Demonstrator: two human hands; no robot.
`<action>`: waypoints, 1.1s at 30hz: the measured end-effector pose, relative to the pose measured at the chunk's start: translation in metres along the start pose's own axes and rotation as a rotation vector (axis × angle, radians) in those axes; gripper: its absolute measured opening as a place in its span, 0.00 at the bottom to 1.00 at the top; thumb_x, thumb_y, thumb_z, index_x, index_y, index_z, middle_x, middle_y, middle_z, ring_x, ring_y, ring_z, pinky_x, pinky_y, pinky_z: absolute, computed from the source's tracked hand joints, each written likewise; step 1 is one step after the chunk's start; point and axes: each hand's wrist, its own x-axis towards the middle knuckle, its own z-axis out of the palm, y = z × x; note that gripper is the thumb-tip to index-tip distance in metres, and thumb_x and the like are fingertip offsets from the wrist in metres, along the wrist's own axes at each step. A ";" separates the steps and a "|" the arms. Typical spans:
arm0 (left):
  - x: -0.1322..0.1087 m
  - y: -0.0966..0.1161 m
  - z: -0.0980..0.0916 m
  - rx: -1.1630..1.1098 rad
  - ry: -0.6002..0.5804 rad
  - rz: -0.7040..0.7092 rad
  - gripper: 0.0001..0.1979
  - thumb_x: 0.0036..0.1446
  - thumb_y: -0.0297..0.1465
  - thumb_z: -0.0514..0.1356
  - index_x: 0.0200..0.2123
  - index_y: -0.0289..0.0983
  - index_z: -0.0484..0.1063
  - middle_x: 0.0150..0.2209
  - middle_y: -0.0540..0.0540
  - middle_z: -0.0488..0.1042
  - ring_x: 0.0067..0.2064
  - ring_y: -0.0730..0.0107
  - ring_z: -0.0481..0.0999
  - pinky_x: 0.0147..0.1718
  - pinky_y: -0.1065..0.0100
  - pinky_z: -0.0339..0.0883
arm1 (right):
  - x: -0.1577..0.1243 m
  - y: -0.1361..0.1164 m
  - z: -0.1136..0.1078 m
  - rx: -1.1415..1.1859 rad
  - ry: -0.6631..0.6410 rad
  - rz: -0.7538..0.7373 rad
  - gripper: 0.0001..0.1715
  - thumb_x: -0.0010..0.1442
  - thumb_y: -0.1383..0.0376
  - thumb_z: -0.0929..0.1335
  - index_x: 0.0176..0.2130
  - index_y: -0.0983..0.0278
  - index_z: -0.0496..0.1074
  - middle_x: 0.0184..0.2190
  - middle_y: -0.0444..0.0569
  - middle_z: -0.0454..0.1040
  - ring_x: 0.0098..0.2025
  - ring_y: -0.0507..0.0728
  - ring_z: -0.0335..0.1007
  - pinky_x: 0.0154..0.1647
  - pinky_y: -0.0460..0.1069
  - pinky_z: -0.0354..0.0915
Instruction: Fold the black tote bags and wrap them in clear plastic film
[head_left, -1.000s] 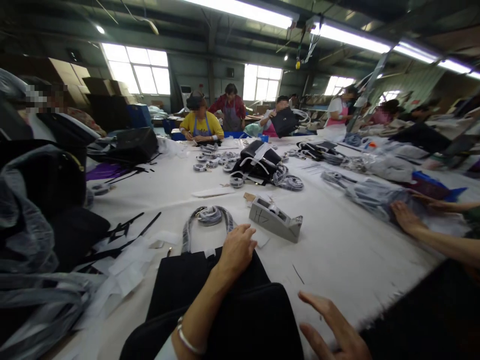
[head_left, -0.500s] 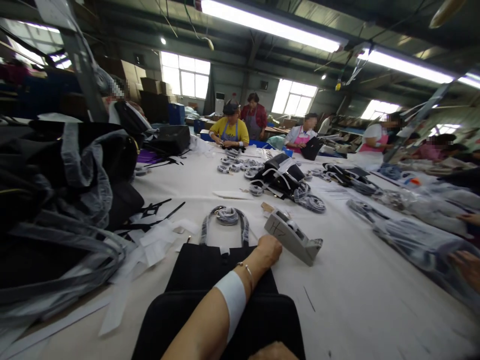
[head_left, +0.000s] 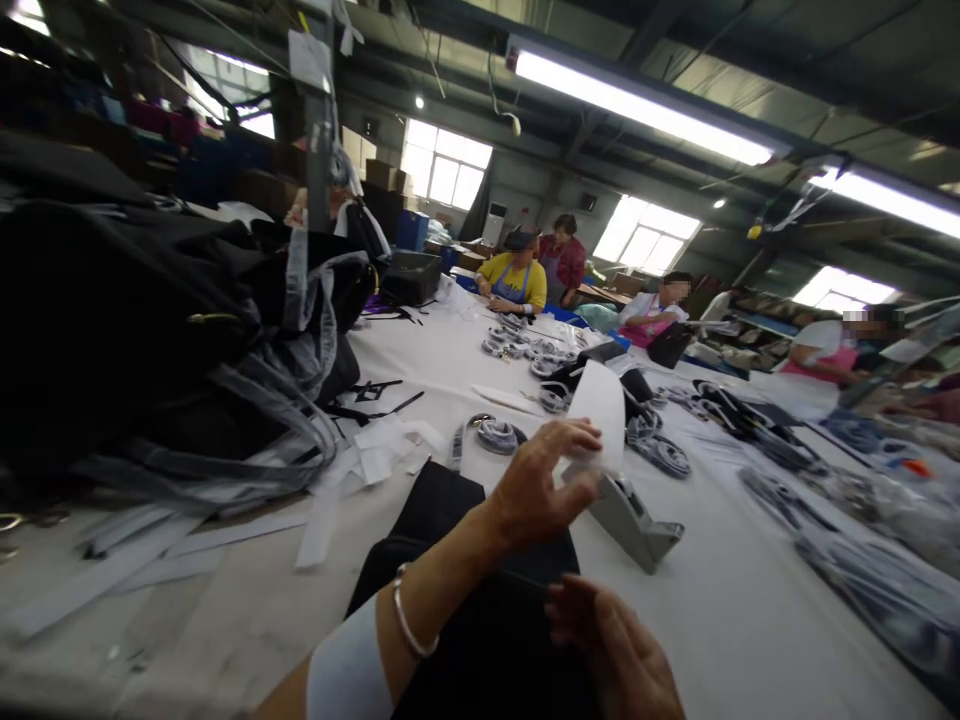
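The left hand (head_left: 544, 485) is closed, thumb against fingers, on a white strip (head_left: 600, 405) that stands up from its grip, broad face showing; motion blur softens the contact. Its forearm, with a silver bracelet (head_left: 411, 615) and a white band (head_left: 351, 660) around it, crosses above a black bag (head_left: 502, 640). That bag lies at the near edge of the white-covered table (head_left: 742, 590), directly in front of the person. The right hand (head_left: 626, 650) is blurred beside the bag's right side, fingers bent; whether it touches the bag or holds anything, I cannot tell.

Just beyond the hands, to the right, sits a grey tape dispenser (head_left: 637, 525). A coiled, plastic-wrapped strap (head_left: 501, 434) lies past the bag's far end. White paper strips (head_left: 382, 455) are scattered to the left, next to a large heap of black bags (head_left: 150, 370) with wrapped handles (head_left: 300, 400).

Across the table are 4 co-workers: 1 in a yellow top (head_left: 517, 285), 1 in dark red (head_left: 564, 265) behind, and 2 in pink aprons (head_left: 646, 328) farther right.
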 end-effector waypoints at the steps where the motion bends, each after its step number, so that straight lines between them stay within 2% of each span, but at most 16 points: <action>1: -0.013 0.013 -0.012 -0.078 -0.018 0.004 0.11 0.56 0.28 0.60 0.44 0.36 0.70 0.49 0.41 0.74 0.57 0.60 0.69 0.57 0.60 0.62 | 0.006 -0.009 0.006 0.116 -0.023 0.047 0.26 0.57 0.44 0.69 0.42 0.61 0.79 0.41 0.55 0.80 0.43 0.63 0.76 0.41 0.55 0.74; 4: -0.054 0.039 -0.043 -0.163 -0.036 -0.111 0.11 0.59 0.35 0.61 0.42 0.35 0.72 0.45 0.40 0.76 0.52 0.59 0.73 0.53 0.61 0.65 | 0.022 -0.034 0.028 0.348 -0.150 0.074 0.36 0.54 0.37 0.66 0.51 0.58 0.74 0.51 0.54 0.75 0.55 0.65 0.69 0.54 0.60 0.67; 7: -0.090 0.047 -0.071 -0.122 -0.003 -0.236 0.11 0.61 0.38 0.58 0.34 0.35 0.74 0.38 0.41 0.76 0.45 0.62 0.75 0.48 0.63 0.66 | 0.033 -0.055 0.051 0.375 -0.243 0.057 0.47 0.48 0.32 0.66 0.57 0.56 0.68 0.53 0.54 0.73 0.57 0.67 0.66 0.58 0.64 0.63; 9: -0.106 0.048 -0.091 -0.115 0.055 -0.334 0.16 0.63 0.40 0.55 0.30 0.35 0.73 0.35 0.43 0.75 0.41 0.64 0.75 0.44 0.64 0.66 | 0.037 -0.063 0.064 0.312 -0.221 0.035 0.46 0.49 0.36 0.69 0.59 0.55 0.66 0.53 0.53 0.73 0.56 0.67 0.67 0.57 0.63 0.64; 12: -0.122 0.050 -0.121 -0.191 0.108 -0.461 0.19 0.63 0.43 0.55 0.28 0.35 0.73 0.31 0.45 0.73 0.37 0.65 0.74 0.41 0.65 0.65 | 0.041 -0.068 0.083 0.126 -0.203 0.032 0.39 0.50 0.50 0.75 0.58 0.57 0.67 0.51 0.53 0.75 0.52 0.65 0.70 0.52 0.59 0.68; 13: -0.125 0.050 -0.130 -0.254 0.148 -0.481 0.20 0.63 0.44 0.54 0.28 0.35 0.73 0.32 0.44 0.73 0.38 0.65 0.74 0.41 0.64 0.65 | 0.043 -0.068 0.090 0.067 -0.215 0.044 0.38 0.50 0.54 0.76 0.57 0.58 0.68 0.50 0.53 0.76 0.50 0.65 0.71 0.50 0.58 0.70; 15: -0.132 0.048 -0.145 -0.428 0.322 -0.510 0.21 0.63 0.46 0.53 0.33 0.35 0.73 0.37 0.43 0.74 0.40 0.62 0.74 0.40 0.63 0.67 | 0.047 -0.068 0.105 0.008 -0.237 0.066 0.34 0.50 0.57 0.76 0.55 0.60 0.71 0.47 0.53 0.78 0.46 0.64 0.73 0.47 0.56 0.71; 17: -0.141 0.041 -0.155 -0.549 0.532 -0.585 0.18 0.63 0.45 0.53 0.41 0.37 0.71 0.42 0.42 0.74 0.40 0.62 0.75 0.38 0.63 0.69 | 0.052 -0.065 0.123 0.043 -0.240 0.076 0.32 0.50 0.58 0.76 0.53 0.60 0.72 0.44 0.50 0.79 0.44 0.61 0.74 0.45 0.53 0.72; 18: -0.147 0.037 -0.158 -0.562 0.589 -0.638 0.16 0.62 0.44 0.55 0.45 0.38 0.69 0.43 0.43 0.74 0.40 0.63 0.75 0.37 0.63 0.70 | 0.055 -0.063 0.132 0.079 -0.232 0.077 0.31 0.50 0.59 0.77 0.53 0.60 0.72 0.43 0.48 0.79 0.43 0.59 0.74 0.45 0.52 0.72; 20: -0.157 0.028 -0.158 -0.524 0.544 -0.730 0.20 0.57 0.40 0.62 0.50 0.38 0.67 0.42 0.44 0.75 0.39 0.64 0.76 0.40 0.62 0.70 | 0.059 -0.056 0.153 0.150 -0.204 0.066 0.30 0.50 0.60 0.77 0.52 0.57 0.73 0.41 0.44 0.78 0.42 0.56 0.74 0.46 0.49 0.72; 22: -0.165 0.020 -0.155 -0.470 0.399 -0.746 0.25 0.50 0.39 0.67 0.51 0.37 0.69 0.45 0.42 0.76 0.44 0.60 0.75 0.49 0.57 0.69 | 0.059 -0.046 0.172 0.179 -0.194 0.046 0.29 0.50 0.60 0.77 0.51 0.55 0.73 0.42 0.42 0.77 0.43 0.55 0.73 0.48 0.48 0.71; 24: -0.167 0.017 -0.151 -0.407 0.340 -0.763 0.24 0.50 0.41 0.68 0.49 0.37 0.72 0.46 0.41 0.76 0.50 0.56 0.73 0.55 0.54 0.64 | 0.056 -0.035 0.188 0.142 -0.252 0.060 0.29 0.51 0.59 0.76 0.52 0.55 0.72 0.42 0.43 0.77 0.44 0.56 0.73 0.49 0.51 0.70; 26: -0.162 0.018 -0.152 -0.283 0.469 -0.809 0.19 0.53 0.43 0.64 0.43 0.37 0.75 0.43 0.42 0.78 0.51 0.56 0.73 0.57 0.54 0.63 | 0.055 -0.029 0.197 0.057 -0.389 0.119 0.30 0.52 0.57 0.75 0.53 0.58 0.71 0.43 0.47 0.77 0.45 0.59 0.73 0.50 0.55 0.70; 29: -0.153 0.022 -0.170 0.029 0.688 -0.836 0.14 0.57 0.42 0.60 0.29 0.38 0.75 0.31 0.46 0.78 0.40 0.60 0.77 0.51 0.57 0.68 | 0.070 -0.040 0.199 -0.119 -0.604 0.136 0.32 0.53 0.55 0.74 0.55 0.61 0.70 0.46 0.52 0.77 0.47 0.63 0.72 0.51 0.59 0.67; 31: -0.149 0.024 -0.188 0.172 0.677 -0.833 0.13 0.54 0.39 0.62 0.22 0.39 0.73 0.24 0.49 0.75 0.31 0.64 0.76 0.45 0.60 0.71 | 0.092 -0.058 0.197 -0.253 -0.631 -0.016 0.32 0.53 0.55 0.75 0.55 0.59 0.70 0.48 0.52 0.76 0.49 0.63 0.71 0.52 0.59 0.66; 33: -0.146 0.024 -0.204 0.215 0.633 -0.851 0.09 0.49 0.36 0.66 0.21 0.39 0.73 0.21 0.51 0.73 0.27 0.66 0.74 0.40 0.63 0.71 | 0.115 -0.077 0.199 -0.462 -0.612 -0.257 0.31 0.50 0.56 0.76 0.53 0.56 0.72 0.48 0.50 0.75 0.49 0.62 0.70 0.52 0.58 0.65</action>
